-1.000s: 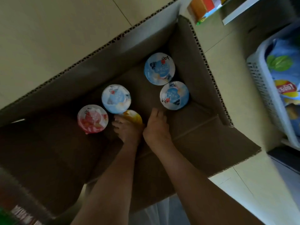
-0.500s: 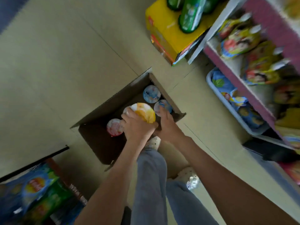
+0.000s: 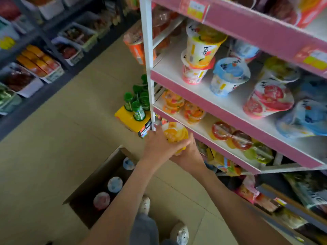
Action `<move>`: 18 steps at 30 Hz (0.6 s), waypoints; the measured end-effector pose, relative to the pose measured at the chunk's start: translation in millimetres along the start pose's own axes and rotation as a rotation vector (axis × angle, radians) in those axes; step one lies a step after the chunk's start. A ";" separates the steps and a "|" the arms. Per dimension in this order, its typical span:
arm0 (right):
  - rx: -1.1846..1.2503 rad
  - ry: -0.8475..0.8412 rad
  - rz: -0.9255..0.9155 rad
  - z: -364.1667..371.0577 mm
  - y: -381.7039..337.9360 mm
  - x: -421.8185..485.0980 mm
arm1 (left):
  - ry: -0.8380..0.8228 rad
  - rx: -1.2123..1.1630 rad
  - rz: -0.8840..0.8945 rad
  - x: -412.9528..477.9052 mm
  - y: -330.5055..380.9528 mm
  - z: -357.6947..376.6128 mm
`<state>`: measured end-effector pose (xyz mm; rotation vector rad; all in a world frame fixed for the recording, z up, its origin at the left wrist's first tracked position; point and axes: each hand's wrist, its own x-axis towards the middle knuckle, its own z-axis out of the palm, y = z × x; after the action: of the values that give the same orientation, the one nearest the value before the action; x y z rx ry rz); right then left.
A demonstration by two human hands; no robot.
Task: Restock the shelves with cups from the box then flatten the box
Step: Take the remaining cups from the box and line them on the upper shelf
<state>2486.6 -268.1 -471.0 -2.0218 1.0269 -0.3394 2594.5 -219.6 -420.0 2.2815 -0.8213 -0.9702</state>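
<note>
The yellow cup (image 3: 175, 134) is out of the box (image 3: 96, 176) now. A moment ago it sat low in there with the others. Now it is up in the air, right by the pink edge of a shelf (image 3: 217, 147). The left hand (image 3: 155, 147) grips its side and the right hand (image 3: 190, 154) curls under it. Three more cups (image 3: 115, 184) show in the box on the floor, so I think it cannot be made flat yet.

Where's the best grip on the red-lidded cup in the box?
Grip the red-lidded cup round its side wall just under the lid rim, coming straight down. It stands upright, lid up, deep in the box; the walls and the blue-lidded cup beside it likely block a sideways approach.
</note>
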 end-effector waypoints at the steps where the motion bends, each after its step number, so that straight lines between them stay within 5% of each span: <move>1: 0.056 0.039 0.052 -16.3 -6.3 -1.0 | -0.003 -0.037 0.077 -0.4 12.4 -4.2; 10: 0.363 0.509 0.092 -106.0 -25.4 0.1 | 0.119 -0.287 0.498 1.6 95.9 -15.5; 18: 0.510 0.665 0.006 -137.6 -12.6 21.3 | 0.351 -0.071 0.734 66.5 118.3 21.1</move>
<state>2430.8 -356.2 -377.9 -1.4556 1.1774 -1.1965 2577.2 -351.2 -384.4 1.7754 -1.2919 -0.2529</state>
